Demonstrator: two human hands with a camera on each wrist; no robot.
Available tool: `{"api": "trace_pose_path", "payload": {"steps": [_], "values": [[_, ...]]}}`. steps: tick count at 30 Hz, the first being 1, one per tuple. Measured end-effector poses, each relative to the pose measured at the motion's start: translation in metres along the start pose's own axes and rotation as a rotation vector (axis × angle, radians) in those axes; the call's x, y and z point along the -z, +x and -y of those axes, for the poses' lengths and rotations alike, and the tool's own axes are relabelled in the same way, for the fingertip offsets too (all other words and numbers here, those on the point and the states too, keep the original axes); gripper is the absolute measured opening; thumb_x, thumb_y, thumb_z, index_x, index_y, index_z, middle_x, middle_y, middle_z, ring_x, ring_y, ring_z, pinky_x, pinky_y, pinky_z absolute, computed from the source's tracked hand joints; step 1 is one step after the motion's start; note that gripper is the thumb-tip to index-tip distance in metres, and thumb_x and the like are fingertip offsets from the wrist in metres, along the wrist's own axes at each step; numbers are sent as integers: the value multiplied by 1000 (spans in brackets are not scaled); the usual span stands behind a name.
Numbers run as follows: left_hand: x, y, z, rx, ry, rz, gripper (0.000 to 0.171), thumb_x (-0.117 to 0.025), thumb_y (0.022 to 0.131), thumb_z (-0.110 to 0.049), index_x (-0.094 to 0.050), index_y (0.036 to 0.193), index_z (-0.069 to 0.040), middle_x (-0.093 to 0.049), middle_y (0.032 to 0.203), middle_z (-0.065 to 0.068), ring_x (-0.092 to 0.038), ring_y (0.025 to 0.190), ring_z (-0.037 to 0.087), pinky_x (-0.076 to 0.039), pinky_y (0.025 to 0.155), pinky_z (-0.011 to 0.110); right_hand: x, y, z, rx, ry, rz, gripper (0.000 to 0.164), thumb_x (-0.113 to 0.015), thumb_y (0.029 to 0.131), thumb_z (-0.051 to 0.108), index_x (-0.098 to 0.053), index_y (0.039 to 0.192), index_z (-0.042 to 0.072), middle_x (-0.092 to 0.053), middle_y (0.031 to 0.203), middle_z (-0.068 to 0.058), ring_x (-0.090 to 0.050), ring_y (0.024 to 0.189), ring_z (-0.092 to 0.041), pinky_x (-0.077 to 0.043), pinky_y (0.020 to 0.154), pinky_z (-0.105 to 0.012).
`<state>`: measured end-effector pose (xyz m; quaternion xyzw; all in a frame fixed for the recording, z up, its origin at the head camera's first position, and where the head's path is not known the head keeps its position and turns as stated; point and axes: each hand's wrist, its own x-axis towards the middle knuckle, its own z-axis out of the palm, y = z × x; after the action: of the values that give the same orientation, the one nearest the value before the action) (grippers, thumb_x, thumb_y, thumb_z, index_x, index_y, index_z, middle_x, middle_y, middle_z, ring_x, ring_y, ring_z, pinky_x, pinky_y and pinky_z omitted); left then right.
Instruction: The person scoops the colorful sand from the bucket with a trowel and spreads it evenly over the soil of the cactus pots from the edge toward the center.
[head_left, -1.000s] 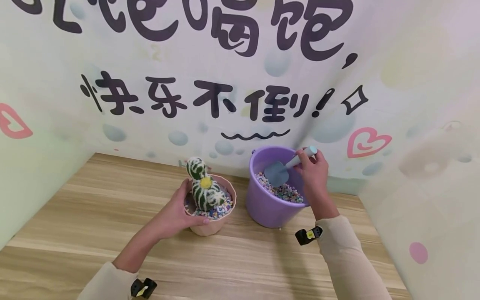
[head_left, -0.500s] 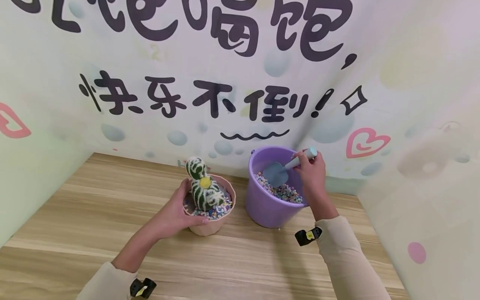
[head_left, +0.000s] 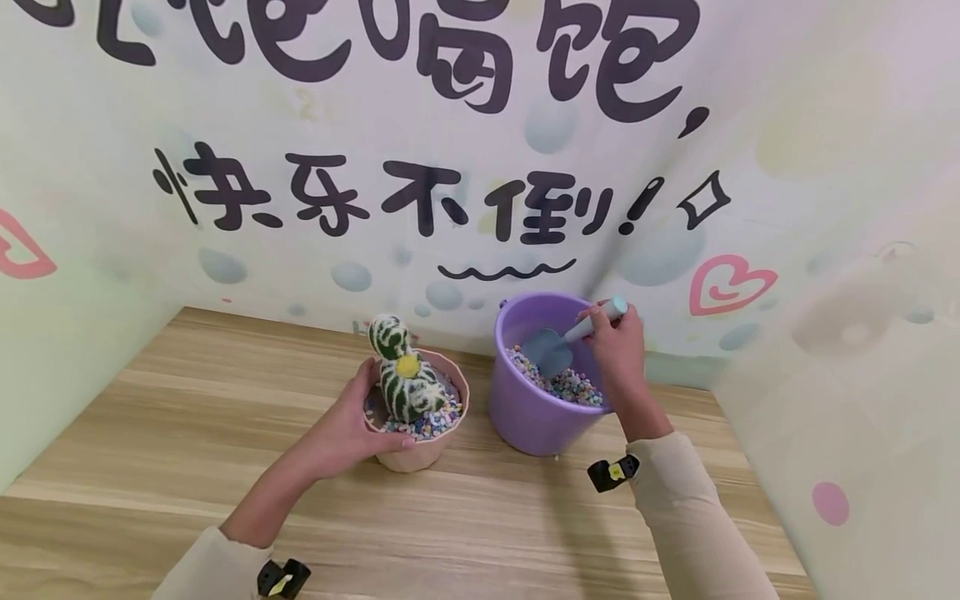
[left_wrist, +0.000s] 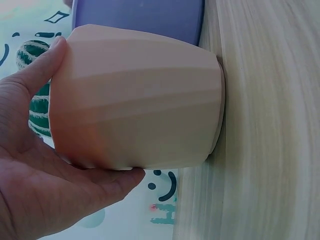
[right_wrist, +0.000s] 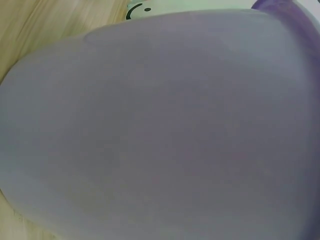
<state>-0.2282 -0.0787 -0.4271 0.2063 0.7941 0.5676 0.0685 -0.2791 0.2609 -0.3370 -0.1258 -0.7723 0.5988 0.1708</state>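
Note:
In the head view my left hand (head_left: 352,425) holds a pale pink flowerpot (head_left: 415,457) by its left side, thumb at the front and fingers at the back. The left wrist view shows thumb and fingers on either side of the pot's wall (left_wrist: 135,100). A green-and-white striped cactus (head_left: 408,392) with a yellow flower stands in it among coloured pebbles (head_left: 435,425). Over the purple bucket (head_left: 536,421), my right hand (head_left: 621,350) grips the handle of a blue-grey trowel (head_left: 551,354). The trowel's blade meets the pebbles (head_left: 573,387) inside. Bucket wall (right_wrist: 165,125) fills the right wrist view.
Pot and bucket stand side by side, a small gap between them, on a wood-grain table (head_left: 450,533). Close behind rises a printed wall covering (head_left: 315,283), with another wall (head_left: 862,400) on the right.
The trowel and my right hand have sunk slightly lower in the bucket. My left hand stays on the flowerpot, and the whole head view has drifted a little.

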Motion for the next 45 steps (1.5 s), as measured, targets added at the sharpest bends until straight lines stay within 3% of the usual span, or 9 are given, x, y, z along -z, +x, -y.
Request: {"api": "trace_pose_path", "payload": {"steps": [8, 14, 23, 32, 45], "values": [[0, -1, -1, 30, 15, 1, 115, -85, 75, -27, -5, 153, -1, -22, 154, 26, -26, 141, 44, -24, 114, 56, 0, -2, 1, -4, -42, -8, 29, -45, 104, 21, -43, 124, 0, -59, 119, -19, -59, 112, -27, -50, 99, -42], [1, -1, 1, 11, 6, 1, 114, -85, 75, -27, -6, 153, -1, -23, 154, 26, -26, 141, 44, -24, 113, 57, -1, -1, 2, -4, -48, -19, 29, -45, 104, 21, -46, 121, -2, -61, 115, -20, -61, 106, -28, -52, 94, -44], [2, -1, 1, 3, -13, 3, 113, -84, 76, -26, -6, 153, -1, -21, 155, 26, -26, 141, 44, -23, 114, 57, -1, -2, 4, -20, -78, -73, 26, -48, 103, 25, -53, 113, 1, -64, 105, -16, -63, 91, -20, -54, 72, -25], [1, -2, 1, -5, -16, 2, 112, -84, 76, -24, -7, 153, -1, -21, 154, 26, -26, 141, 44, -23, 114, 57, 0, -2, 5, -82, 5, -167, 29, -57, 98, 27, -59, 111, 1, -68, 98, -14, -68, 79, -13, -58, 69, -31], [0, -1, 2, -2, -25, 10, 112, -84, 76, -24, -6, 153, -2, -21, 155, 25, -24, 141, 43, -22, 114, 58, 6, -3, 5, -121, 69, -178, 34, -58, 98, 32, -61, 107, 0, -66, 77, -1, -65, 67, -11, -57, 57, -27]]}}
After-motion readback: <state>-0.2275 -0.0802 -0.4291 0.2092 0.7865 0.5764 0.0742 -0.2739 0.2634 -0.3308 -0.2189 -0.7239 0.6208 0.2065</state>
